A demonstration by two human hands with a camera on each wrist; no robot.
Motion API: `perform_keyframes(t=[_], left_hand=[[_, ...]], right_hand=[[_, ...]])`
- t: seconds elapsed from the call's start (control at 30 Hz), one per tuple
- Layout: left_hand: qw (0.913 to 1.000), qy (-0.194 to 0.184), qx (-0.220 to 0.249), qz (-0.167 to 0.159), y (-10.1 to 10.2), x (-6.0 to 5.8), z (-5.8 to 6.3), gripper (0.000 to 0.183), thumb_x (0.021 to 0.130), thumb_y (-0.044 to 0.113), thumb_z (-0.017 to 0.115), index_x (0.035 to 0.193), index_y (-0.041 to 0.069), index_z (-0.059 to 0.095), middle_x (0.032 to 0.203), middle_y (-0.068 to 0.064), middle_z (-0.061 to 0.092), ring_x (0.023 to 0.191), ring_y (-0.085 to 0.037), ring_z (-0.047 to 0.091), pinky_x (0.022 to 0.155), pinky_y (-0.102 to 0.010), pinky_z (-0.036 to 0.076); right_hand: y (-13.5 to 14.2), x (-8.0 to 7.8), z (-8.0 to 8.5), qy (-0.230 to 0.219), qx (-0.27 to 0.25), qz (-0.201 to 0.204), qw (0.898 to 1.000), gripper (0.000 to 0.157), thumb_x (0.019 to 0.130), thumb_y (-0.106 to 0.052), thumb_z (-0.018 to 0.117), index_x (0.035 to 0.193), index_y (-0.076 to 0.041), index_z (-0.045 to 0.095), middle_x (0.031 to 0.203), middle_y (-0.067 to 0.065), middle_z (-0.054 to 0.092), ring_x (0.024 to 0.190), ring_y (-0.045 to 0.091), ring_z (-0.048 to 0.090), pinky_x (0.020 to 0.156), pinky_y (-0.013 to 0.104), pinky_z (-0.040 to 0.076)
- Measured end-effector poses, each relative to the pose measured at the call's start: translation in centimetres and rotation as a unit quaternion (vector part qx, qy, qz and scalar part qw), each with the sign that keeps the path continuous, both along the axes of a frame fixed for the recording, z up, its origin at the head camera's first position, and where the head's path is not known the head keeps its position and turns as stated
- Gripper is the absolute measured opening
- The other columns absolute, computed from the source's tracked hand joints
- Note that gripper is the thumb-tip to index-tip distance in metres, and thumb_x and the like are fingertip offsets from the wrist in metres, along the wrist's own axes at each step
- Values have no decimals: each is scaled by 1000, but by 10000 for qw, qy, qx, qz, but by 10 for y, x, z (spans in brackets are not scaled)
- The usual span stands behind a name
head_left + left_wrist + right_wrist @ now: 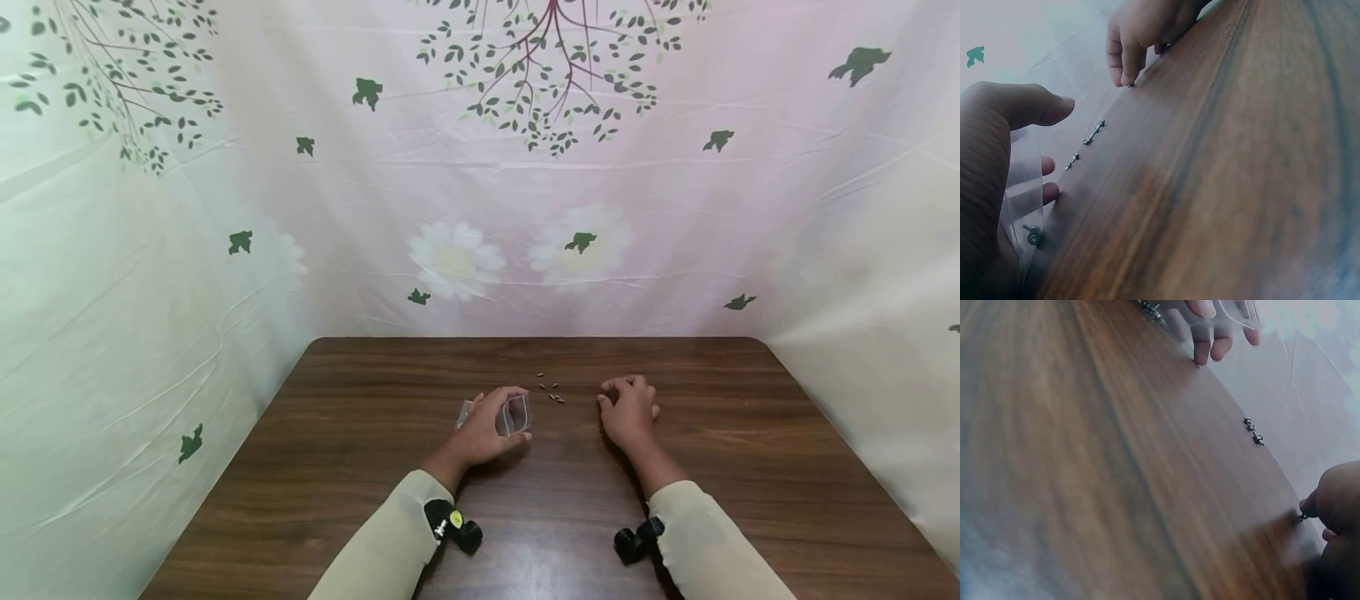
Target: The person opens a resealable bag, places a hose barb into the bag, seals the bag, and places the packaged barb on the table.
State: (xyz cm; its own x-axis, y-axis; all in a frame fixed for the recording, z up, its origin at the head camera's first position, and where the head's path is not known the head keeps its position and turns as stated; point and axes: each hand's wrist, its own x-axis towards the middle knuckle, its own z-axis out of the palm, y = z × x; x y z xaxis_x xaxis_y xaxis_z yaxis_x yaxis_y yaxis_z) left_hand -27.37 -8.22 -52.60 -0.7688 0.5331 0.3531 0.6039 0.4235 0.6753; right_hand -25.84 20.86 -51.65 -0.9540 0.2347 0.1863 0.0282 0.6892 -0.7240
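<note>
My left hand [483,429] holds a clear plastic zip bag [516,415], its mouth spread between thumb and fingers and facing right. Inside the bag, low down, some small metal pieces [1033,235] show in the left wrist view. Several more knobbly metal pieces [557,398] lie loose on the table between the hands, just beyond the bag. To the right, my right hand [630,408] is low over the table. Its thumb and fingertip pinch one small dark metal piece [1302,517], seen at the tabletop in the right wrist view.
The brown wood-grain table [720,467] runs back to a printed cloth [517,192] hanging behind it and along both sides. Each sleeve cuff carries a small black wrist camera, one at the left [468,536] and one at the right [630,546].
</note>
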Motion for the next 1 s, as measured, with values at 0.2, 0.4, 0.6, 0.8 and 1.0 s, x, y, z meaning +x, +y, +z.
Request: perform_keyframes(t=[0.2,0.4,0.6,0.8,1.0], left_hand=[[10000,-13,-88,30,0,2,2,66,95,39,79,153,17,54,141,-8,66,125,-24,65,124,-77,24],[9998,-126,-91,84,0,-5,-9,69,94,44,81,154,24,53,143,-2,66,127,-19,64,125,-78,22],[9997,-3,-200,169,0,-11,-18,70,94,44,82,155,26,53,144,0,66,128,-19,65,125,-77,23],[9996,99,-208,168,1,-10,-18,70,94,43,82,154,24,53,140,0,67,126,-18,65,124,-76,25],[9999,-51,-85,109,1,-3,-6,69,93,40,82,153,20,55,142,-4,67,129,-21,65,124,-78,23]], right_hand=[[0,1,1,-135,124,-63,9998,22,108,-12,65,118,6,71,146,31,47,143,54,36,107,70,31],[-1,0,1,-201,150,-107,9996,17,108,-11,64,105,2,73,143,29,50,140,52,38,105,68,32],[-2,-1,0,-42,37,109,9999,16,110,-13,62,107,0,72,146,27,49,144,51,36,110,69,28],[-18,0,-1,732,-211,586,9954,12,107,-10,67,108,1,71,140,25,53,140,50,40,116,73,24],[-49,8,0,1915,-421,976,9757,6,101,-4,72,100,1,74,128,25,62,127,47,50,103,65,33]])
